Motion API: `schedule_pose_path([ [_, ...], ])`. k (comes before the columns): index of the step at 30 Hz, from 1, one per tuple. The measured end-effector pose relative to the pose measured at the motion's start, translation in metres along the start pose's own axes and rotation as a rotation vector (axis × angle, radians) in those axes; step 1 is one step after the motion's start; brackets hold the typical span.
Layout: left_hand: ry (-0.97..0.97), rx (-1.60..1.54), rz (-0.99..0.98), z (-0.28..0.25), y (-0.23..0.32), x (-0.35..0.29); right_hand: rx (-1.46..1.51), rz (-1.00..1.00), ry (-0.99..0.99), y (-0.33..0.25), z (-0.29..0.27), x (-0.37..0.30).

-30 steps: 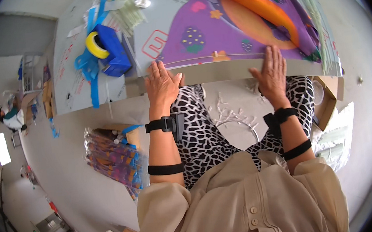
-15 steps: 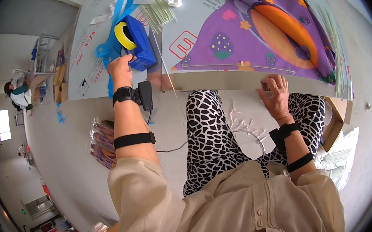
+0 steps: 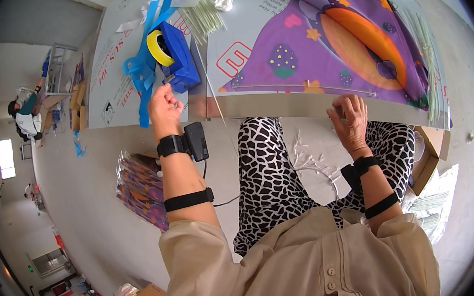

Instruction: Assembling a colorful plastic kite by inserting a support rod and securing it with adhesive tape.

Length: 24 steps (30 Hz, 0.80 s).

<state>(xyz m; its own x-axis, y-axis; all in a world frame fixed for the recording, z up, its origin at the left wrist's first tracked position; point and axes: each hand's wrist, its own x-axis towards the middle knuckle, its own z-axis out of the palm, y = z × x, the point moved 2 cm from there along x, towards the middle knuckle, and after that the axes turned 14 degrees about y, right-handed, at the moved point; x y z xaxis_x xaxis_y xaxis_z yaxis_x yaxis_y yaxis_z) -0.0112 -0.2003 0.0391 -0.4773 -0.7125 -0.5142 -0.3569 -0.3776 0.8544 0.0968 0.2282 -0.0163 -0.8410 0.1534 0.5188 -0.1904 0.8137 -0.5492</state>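
Saw the purple cloth (image 3: 263,64) lying on the table (image 3: 219,34), and the right hand (image 3: 352,121) at the table's near edge beside it, fingers bent and close together, thumb apart. Further left, saw the left hand (image 3: 165,109) at the near end of the blue dispenser (image 3: 183,61), fingers curled, but could not tell if clamped on the tape (image 3: 156,51).

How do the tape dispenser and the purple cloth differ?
Colour: the tape dispenser is blue with a yellow roll, while the purple cloth has printed orange, pink and green shapes.
Size: the cloth covers far more of the table than the dispenser.
Pose: the dispenser stands compactly, left of the cloth; the cloth is spread out, with a raised orange fold.
Both are on the table.
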Motion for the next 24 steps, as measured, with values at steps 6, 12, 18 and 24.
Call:
schedule_pose_path([
  [6, -0.113, -0.038, -0.312, 0.001, -0.052, 0.015, -0.006, -0.024, 0.028, -0.004, 0.004, 0.002],
  [12, 0.276, -0.095, 0.330, 0.010, -0.005, -0.014, -0.033, -0.005, 0.012, 0.000, 0.000, -0.001],
  [18, 0.102, 0.139, 0.587, 0.021, 0.026, 0.029, -0.020, -0.014, 0.020, -0.003, 0.004, 0.000],
  [24, 0.195, 0.094, 0.535, 0.035, 0.047, 0.012, -0.023, -0.006, 0.018, 0.001, 0.003, -0.001],
])
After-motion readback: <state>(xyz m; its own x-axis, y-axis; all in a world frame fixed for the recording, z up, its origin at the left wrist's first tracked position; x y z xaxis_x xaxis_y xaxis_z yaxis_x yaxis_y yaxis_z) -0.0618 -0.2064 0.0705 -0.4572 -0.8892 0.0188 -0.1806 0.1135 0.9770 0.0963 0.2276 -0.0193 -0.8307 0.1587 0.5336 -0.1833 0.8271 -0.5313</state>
